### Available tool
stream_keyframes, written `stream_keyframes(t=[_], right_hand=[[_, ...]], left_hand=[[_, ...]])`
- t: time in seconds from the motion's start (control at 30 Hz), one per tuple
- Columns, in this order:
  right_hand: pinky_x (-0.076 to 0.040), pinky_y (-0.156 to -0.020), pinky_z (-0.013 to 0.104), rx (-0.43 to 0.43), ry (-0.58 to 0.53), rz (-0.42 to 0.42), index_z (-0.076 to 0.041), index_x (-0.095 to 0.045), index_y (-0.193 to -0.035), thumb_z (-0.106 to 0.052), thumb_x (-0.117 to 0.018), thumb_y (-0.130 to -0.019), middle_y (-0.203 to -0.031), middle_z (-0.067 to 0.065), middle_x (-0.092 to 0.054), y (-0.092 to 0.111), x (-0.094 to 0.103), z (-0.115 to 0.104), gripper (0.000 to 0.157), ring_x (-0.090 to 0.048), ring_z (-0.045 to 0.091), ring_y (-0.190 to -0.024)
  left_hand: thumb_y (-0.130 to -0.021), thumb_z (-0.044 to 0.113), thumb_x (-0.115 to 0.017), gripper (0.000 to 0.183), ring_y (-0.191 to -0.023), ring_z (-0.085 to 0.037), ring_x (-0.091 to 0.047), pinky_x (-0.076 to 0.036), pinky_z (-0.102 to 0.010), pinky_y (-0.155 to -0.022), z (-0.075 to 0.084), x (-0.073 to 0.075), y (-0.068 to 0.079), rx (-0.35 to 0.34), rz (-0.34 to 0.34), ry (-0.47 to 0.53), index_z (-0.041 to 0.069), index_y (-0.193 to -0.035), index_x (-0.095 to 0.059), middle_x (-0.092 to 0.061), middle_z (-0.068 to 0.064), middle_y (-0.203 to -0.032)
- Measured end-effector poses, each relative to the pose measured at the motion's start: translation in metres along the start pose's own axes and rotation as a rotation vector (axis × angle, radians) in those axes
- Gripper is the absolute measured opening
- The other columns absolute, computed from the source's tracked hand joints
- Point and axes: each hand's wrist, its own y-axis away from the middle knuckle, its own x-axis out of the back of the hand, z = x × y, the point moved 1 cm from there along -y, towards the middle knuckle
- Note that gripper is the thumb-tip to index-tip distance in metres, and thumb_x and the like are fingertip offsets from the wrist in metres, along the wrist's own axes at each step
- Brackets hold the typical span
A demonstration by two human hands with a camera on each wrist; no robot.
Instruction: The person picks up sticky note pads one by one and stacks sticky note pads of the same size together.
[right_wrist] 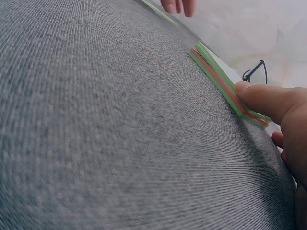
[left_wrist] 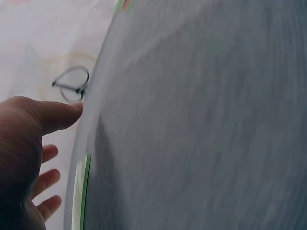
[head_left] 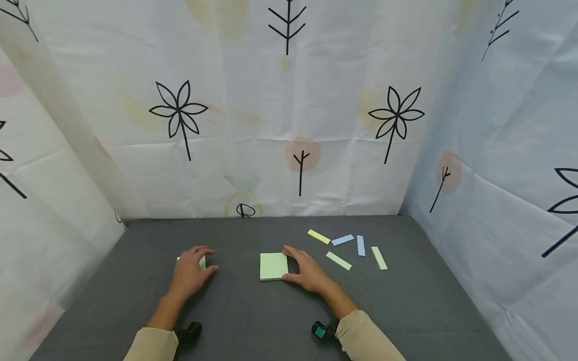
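A thick square pad of pale green sticky notes point(head_left: 272, 266) lies flat mid-table, with a red layer between green ones showing along its edge in the right wrist view. My right hand point(head_left: 308, 271) holds its right end, thumb at the near corner and fingers at the far corner. The thumb touches the pad's side point(right_wrist: 218, 79) in the right wrist view; the fingertips beyond are hidden. To the left, my left hand point(head_left: 189, 272) hovers over a thinner pale green pad point(head_left: 202, 262), mostly hidden beneath it. Thumb and fingers stand spread, with no grip visible in the left wrist view.
Right of the middle pad lie several narrow paper strips: a yellow strip point(head_left: 318, 237), two blue ones, including a blue strip point(head_left: 360, 245), and two pale green ones, including a green strip point(head_left: 379, 258). White patterned cloth point(head_left: 235, 180) hangs behind the grey table point(head_left: 253, 326).
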Motion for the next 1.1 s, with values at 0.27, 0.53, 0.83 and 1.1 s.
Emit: stream_keyframes(t=[0.27,0.53,0.83,1.1], right_hand=[[-0.035,-0.104,0.050,-0.007,-0.005,-0.001,-0.007,-0.034,-0.151,-0.031,-0.074,-0.088,-0.144,-0.001,-0.049,0.000,0.001,-0.001,0.078,-0.039,0.027,-0.134],[-0.034,-0.104,0.051,-0.004,-0.005,0.000,-0.007,-0.034,-0.151,-0.030,-0.074,-0.088,-0.144,-0.001,-0.049,0.000,0.000,-0.001,0.078,-0.039,0.027,-0.134],[-0.034,-0.105,0.050,0.003,-0.012,0.000,-0.007,-0.034,-0.151,-0.029,-0.074,-0.088,-0.144,0.000,-0.049,0.000,0.000,-0.002,0.078,-0.039,0.028,-0.134],[-0.034,-0.105,0.050,-0.003,-0.011,0.005,-0.008,-0.034,-0.151,-0.030,-0.074,-0.088,-0.144,-0.001,-0.049,0.001,0.000,0.000,0.078,-0.039,0.027,-0.134]], left_hand=[[-0.079,0.026,-0.081,0.057,-0.123,-0.053,-0.040,-0.032,-0.071,-0.089,-0.028,0.014,0.009,0.083,-0.078,-0.004,0.003,-0.126,-0.061,-0.047,-0.028,-0.137],[-0.079,0.025,-0.080,0.058,-0.122,-0.057,-0.039,-0.032,-0.069,-0.093,-0.041,0.020,0.011,0.092,-0.132,-0.006,-0.001,-0.126,-0.060,-0.046,-0.035,-0.135],[-0.078,0.013,-0.077,0.050,-0.121,-0.056,-0.040,-0.031,-0.068,-0.095,-0.047,0.027,0.013,0.083,-0.134,0.006,-0.003,-0.123,-0.061,-0.049,-0.035,-0.131],[-0.079,0.020,-0.078,0.046,-0.114,-0.052,-0.046,-0.033,-0.068,-0.086,-0.040,0.029,0.012,0.105,-0.150,-0.033,0.003,-0.119,-0.065,-0.058,-0.026,-0.125]])
